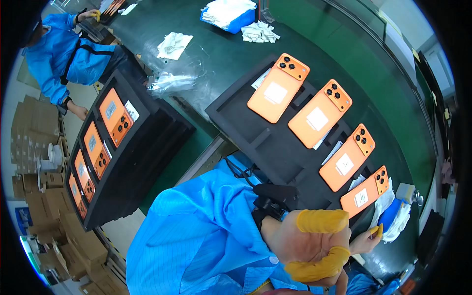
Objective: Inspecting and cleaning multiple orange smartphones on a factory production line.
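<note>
My left hand [314, 241] is raised at the lower middle, yellow cots on its fingers and thumb. Its fingers curve apart around a bare palm. Partly behind it, my right hand [366, 242] has two yellow-tipped fingers nearly together at the edge of a white cloth [382, 204]; whether they pinch it is not clear. A blue pack [392, 214] lies beside the cloth. Above my hands, several orange phones [361, 196] with white labels lie back up on a black foam tray [260, 147], camera bumps toward the upper right.
At left stands a stack of black foam trays [147, 142] with more orange phones [115, 116]. A co-worker in blue [73, 54] is beyond it. White cloths [174, 45] and a blue bin [228, 22] sit on the green table. Cardboard boxes [37, 132] line the left; a squarish bottle [406, 191] stands right.
</note>
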`<state>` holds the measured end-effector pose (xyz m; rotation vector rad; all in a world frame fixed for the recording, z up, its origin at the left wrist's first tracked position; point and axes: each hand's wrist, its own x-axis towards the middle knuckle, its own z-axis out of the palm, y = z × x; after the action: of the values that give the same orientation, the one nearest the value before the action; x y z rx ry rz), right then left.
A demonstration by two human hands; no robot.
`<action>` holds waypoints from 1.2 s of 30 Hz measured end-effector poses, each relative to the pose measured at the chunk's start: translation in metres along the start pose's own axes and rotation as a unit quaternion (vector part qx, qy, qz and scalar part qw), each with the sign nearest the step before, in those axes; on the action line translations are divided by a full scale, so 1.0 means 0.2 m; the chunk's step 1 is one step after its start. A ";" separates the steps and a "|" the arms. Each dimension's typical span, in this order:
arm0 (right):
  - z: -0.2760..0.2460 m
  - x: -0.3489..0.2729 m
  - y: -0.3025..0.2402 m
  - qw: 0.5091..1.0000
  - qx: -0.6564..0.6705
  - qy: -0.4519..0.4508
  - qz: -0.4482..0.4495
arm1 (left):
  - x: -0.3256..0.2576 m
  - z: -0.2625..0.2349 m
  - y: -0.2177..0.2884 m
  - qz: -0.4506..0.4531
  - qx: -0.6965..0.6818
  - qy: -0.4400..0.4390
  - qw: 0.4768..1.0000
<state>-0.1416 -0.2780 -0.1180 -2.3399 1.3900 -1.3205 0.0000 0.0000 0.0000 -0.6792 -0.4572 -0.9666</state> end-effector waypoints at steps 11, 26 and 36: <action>0.08 -0.04 -0.16 0.999 0.010 0.043 -0.030 | 0.08 -0.07 0.17 -0.314 0.809 -0.106 0.485; 0.01 -0.03 -0.20 0.996 0.007 -0.059 -0.059 | -0.01 -0.25 0.31 -0.399 0.861 -0.299 0.101; -0.05 0.11 -0.21 0.992 0.063 -0.053 -0.094 | 0.18 -0.17 0.39 -0.458 0.827 -0.261 0.198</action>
<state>-0.1175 -0.2684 -0.0776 -2.4655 1.0462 -1.2658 0.0866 -0.0155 -0.0263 1.6677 -2.2048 -0.5685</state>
